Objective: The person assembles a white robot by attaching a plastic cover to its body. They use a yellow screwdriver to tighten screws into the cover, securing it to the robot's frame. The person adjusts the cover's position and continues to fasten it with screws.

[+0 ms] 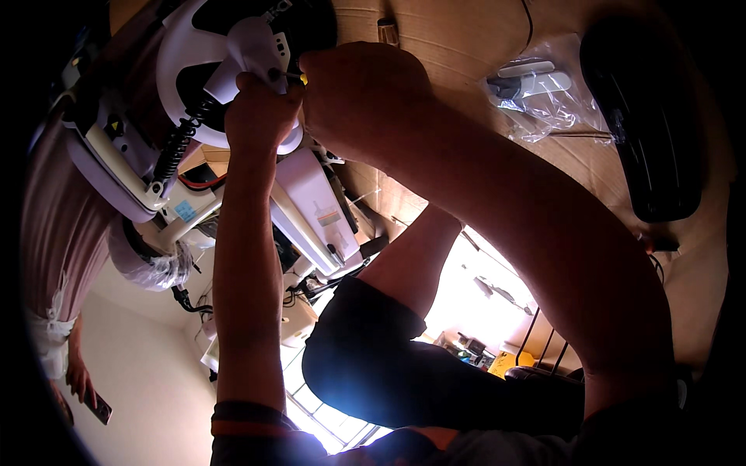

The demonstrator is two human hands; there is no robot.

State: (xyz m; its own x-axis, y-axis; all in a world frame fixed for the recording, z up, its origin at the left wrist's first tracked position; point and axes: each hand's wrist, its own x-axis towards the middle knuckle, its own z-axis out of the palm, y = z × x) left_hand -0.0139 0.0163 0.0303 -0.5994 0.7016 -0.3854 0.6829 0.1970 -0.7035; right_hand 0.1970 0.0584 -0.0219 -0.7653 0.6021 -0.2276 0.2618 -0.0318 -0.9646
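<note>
My right hand (365, 97) is closed in a fist around a screwdriver (292, 75). Only its thin shaft and a bit of yellow handle show; the rest is hidden in the fist. The shaft points left at a dark round hole in the white plastic cover (255, 48) at the wheel's hub. I cannot tell if the tip is inside the hole. Just left of it, my left hand (264, 113) is closed on the lower part of that cover, thumb up against it. Behind the cover is a white spoked wheel (172, 66) with a black tyre (315, 27).
A black coil spring (172, 147) and white frame parts (315, 202) surround the wheel. Cardboard (458, 46) lies at the right, with a clear plastic bag of parts (536, 85) and a long black moulded piece (649, 116). Another person's hand (80, 379) holds a phone at lower left.
</note>
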